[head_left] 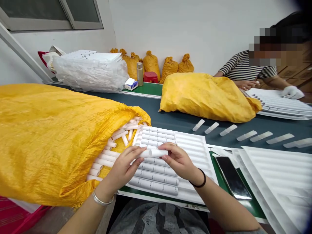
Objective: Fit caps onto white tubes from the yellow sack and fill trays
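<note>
Both my hands pinch one white tube (pixel 156 152) between them, held level just above a white grooved tray (pixel 192 152). My left hand (pixel 125 165) grips the tube's left end and my right hand (pixel 179 161) grips its right end. Several white tubes lie side by side in the tray's left grooves; the right grooves hold none. To the left, a big yellow woven sack (pixel 48 139) lies open on its side, with many loose white tubes (pixel 114 146) spilling from its mouth next to the tray.
A black phone (pixel 232 177) lies right of the tray beside stacked white trays (pixel 280 175). Several tubes (pixel 246 135) lie spaced along the dark belt. Across it sit another yellow sack (pixel 207 96) and a person in a striped shirt (pixel 243 66) at a tray.
</note>
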### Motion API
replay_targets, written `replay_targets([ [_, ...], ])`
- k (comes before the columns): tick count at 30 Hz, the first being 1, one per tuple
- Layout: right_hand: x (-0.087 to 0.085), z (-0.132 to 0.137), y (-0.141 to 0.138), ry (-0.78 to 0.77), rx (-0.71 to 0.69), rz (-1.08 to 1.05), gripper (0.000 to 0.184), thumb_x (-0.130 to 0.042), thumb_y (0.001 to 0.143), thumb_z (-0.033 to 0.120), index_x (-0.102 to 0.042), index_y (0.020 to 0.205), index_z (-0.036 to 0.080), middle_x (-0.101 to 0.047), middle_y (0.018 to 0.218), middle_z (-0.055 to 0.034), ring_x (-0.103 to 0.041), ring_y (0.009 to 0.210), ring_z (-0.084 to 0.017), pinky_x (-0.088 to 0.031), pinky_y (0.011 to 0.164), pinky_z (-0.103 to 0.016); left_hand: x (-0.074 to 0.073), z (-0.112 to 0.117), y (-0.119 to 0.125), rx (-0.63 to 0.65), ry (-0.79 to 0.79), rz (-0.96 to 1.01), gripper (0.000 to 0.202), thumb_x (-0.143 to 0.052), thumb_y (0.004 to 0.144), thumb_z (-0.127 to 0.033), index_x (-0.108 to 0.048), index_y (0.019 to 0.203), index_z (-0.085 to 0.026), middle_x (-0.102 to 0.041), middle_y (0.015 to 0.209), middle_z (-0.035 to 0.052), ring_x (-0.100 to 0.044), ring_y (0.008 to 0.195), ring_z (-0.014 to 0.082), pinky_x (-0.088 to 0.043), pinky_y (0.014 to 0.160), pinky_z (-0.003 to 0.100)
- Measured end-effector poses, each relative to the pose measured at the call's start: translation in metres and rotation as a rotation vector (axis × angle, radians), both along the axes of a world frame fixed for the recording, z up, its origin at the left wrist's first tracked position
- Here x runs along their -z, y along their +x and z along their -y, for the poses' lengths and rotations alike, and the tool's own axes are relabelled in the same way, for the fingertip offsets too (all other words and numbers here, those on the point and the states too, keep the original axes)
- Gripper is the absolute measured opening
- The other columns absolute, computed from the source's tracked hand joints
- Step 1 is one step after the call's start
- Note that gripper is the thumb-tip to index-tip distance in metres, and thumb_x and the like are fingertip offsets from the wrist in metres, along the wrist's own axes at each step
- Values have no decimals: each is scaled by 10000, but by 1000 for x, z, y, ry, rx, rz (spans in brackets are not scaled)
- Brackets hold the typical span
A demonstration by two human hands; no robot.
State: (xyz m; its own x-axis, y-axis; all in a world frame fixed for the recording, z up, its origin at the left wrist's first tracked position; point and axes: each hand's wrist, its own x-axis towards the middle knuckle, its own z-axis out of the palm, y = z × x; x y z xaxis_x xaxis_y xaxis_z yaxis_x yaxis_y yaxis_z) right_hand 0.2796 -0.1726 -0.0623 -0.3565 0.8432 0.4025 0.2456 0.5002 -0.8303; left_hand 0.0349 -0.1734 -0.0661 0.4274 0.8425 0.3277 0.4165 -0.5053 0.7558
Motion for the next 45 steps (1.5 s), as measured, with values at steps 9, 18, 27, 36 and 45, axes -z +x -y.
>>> replay_targets([
  [9, -17, -3, 11, 312, -33, 168, 339, -530, 897, 124, -564, 1214, 239, -608, 1114, -92, -588, 1060, -185, -520, 906, -347, -17, 2, 3, -14, 139, -177, 483, -558, 893, -292, -460, 1361, -228, -595, 1235, 96, -551, 1146, 223, -445, 968, 336],
  [18, -11, -3, 15, 192, 92, 148, 261, -582, 894, 280, -619, 1146, 223, -692, 998, -87, -655, 887, -186, -547, 757, -303, -21, 3, 3, -76, 251, -149, 295, -567, 885, -195, -578, 1180, -195, -673, 1025, 57, -621, 957, 173, -488, 845, 273],
  [27, -6, -1, 12, -333, 30, -136, 293, -612, 859, 380, -646, 1054, 163, -676, 778, -54, -656, 667, -149, -538, 590, -251, -19, 5, 12, -64, 621, -195, 463, -596, 814, 5, -523, 1255, -116, -646, 993, 97, -578, 909, 174, -471, 815, 312],
  [36, 0, 15, 2, -490, -45, -136, 350, -553, 889, 434, -628, 1078, 150, -653, 738, -43, -617, 652, -134, -517, 606, -253, -5, 12, 17, 10, 581, -186, 552, -566, 807, 24, -455, 1328, -120, -635, 985, 102, -568, 902, 181, -492, 811, 328],
  [45, 30, -59, 40, -171, 441, 747, 251, -628, 813, 319, -641, 1030, 195, -658, 979, -61, -603, 878, -178, -464, 786, -261, 48, -1, -58, -182, 142, -707, 323, -398, 911, -181, -572, 1171, -103, -593, 1100, 163, -548, 1033, 285, -457, 921, 451],
])
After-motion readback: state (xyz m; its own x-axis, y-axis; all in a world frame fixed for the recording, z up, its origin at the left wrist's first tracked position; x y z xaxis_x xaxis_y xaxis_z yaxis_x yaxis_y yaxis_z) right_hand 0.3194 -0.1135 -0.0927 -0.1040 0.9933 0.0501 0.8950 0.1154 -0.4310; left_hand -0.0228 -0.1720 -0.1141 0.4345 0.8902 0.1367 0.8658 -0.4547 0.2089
